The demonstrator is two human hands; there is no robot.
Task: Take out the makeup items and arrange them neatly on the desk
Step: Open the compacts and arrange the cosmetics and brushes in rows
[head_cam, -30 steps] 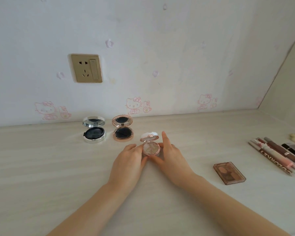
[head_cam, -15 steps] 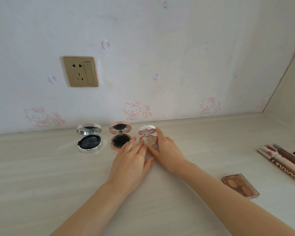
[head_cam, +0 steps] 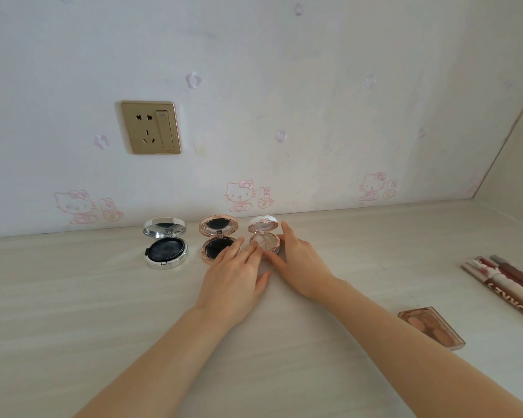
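Head view, as I see it from my station. Three open round compacts stand in a row at the back of the desk (head_cam: pixel 73 297), close to the wall, each with its mirror lid raised.

(a) Silver cushion compact (head_cam: pixel 166 245), leftmost, dark insert showing, standing apart from the others.

(b) Rose-gold cushion compact (head_cam: pixel 218 238), in the middle, also with a dark insert.

(c) Small pink powder compact (head_cam: pixel 264 236), rightmost and just beside (b), with a pale marbled pan and a white-topped lid.

(d) Left hand (head_cam: pixel 236 279), palm down, fingers straight and lying together. Its fingertips meet the left edge of (c) and cover the near right part of (b). It clasps nothing.

(e) Right hand (head_cam: pixel 299 263), fingers straight. The index finger lies along the right side of (c) and the thumb reaches its near edge, so the compact sits between the two hands. I see touching here, not a curled grasp.

(f) Brown eyeshadow palette (head_cam: pixel 431 327), closed, lying flat at the near right, well apart from the row.

(g) Lip product tubes (head_cam: pixel 501 282), side by side at the right edge, partly out of view.

(h) Gold wall socket (head_cam: pixel 150 127) on cartoon-cat wallpaper (head_cam: pixel 314 86), above (a).
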